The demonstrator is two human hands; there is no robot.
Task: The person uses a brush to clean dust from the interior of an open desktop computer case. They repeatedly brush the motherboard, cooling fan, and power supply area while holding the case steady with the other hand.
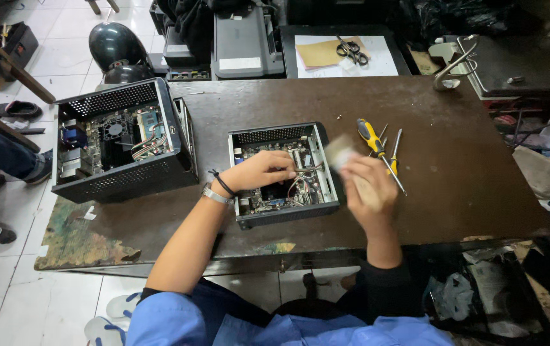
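Head view: the left hand point(263, 170) rests fingers-down inside the small open black metal computer case point(283, 173) at table centre, touching its fragile board and wires; best held by its stiff rim. The right hand point(370, 186) grips a blurred, probably wooden-handled brush point(341, 154) beside it. Yellow-handled screwdrivers point(377, 148) lie just right; a larger open case point(121, 138) stands left.

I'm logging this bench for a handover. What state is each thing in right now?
Small computer case: lid off, board exposed, flat on the table.
Second computer case: open, tipped on its side.
Left hand: fingers inside the small case.
Right hand: gripping a brush.
Brush: blurred, at the case's right edge.
Yellow screwdriver: lying loose.
Scissors: lying on paper.
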